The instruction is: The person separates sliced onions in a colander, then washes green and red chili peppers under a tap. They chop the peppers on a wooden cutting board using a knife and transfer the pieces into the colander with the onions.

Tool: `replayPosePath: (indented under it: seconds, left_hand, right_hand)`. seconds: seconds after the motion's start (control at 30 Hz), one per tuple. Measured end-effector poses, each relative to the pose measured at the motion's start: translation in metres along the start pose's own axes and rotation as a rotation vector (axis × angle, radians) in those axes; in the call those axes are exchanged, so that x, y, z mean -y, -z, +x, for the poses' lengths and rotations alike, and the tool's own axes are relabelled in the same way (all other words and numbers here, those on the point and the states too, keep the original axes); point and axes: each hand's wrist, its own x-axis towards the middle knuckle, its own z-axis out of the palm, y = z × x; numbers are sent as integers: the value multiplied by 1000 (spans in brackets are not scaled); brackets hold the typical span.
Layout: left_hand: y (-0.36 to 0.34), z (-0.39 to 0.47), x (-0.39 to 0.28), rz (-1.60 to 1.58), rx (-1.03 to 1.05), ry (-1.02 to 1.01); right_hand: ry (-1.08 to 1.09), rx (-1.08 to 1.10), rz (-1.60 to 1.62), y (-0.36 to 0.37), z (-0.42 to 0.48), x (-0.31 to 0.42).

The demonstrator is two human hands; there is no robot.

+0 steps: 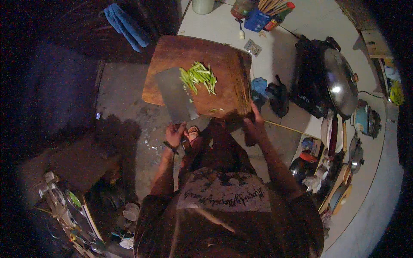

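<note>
A wooden cutting board (222, 64) lies before me, its top side reaching over the white counter. Cut green vegetable strips (200, 76) are heaped near its middle, and a few small bits lie close to its near edge. My left hand (175, 133) grips the handle end of a wide cleaver (176, 92), whose blade rests on or just over the board's left part, beside the strips. With my right hand (254, 124) I hold the board at its near right corner; the fingers there are partly in shadow.
A lidded pan (338, 82) stands on a black stove (306, 93) at right. Behind the board are a blue holder (257, 21) with wooden sticks, a jar (202, 5) and a small packet (252, 47). A blue towel (127, 29) hangs at upper left. Utensils and dishes line the right.
</note>
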Motion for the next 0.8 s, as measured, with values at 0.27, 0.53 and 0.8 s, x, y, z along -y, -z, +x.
replayPosePath:
  seconds: [0.27, 0.53, 0.8]
  left_hand:
    - [-12, 22, -6, 98, 85, -5]
    - [-29, 30, -11, 108, 26, -14]
    - [-25, 33, -5, 107, 121, -101]
  right_hand:
    - [-180, -172, -32, -130, -24, 53]
    - [-3, -198, -150, -138, 7, 55]
    - [137, 93, -344, -93, 21, 45]
